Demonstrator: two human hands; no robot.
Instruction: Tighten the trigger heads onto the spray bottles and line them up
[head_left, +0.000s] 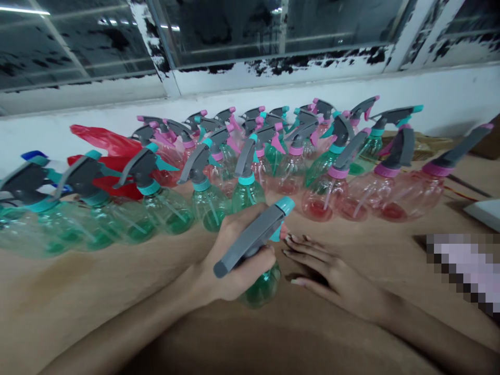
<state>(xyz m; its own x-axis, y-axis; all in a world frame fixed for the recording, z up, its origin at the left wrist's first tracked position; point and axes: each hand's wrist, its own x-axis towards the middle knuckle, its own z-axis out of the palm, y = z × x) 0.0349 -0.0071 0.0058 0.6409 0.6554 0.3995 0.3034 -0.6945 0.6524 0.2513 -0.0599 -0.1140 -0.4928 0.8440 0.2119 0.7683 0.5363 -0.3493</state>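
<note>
My left hand (238, 255) is wrapped round the neck of a green spray bottle (261, 289) that stands on the table close to me. Its grey and turquoise spray head (253, 237) points away to the upper right, with the turquoise trigger on the right side. To the right of the bottle, my right hand (328, 271) rests low over the tabletop, fingers stretched out and slightly apart, with nothing in it. Just beyond my left hand stands another green spray bottle (249, 192) with a turquoise collar.
Green spray bottles (167, 211) line the left, and pink spray bottles (326, 195) stand to the right, with several more behind. Red plastic wrapping (111, 143) lies among them at left. A blurred-out pale object (469, 268) is on the right. A window wall (273, 78) closes the back.
</note>
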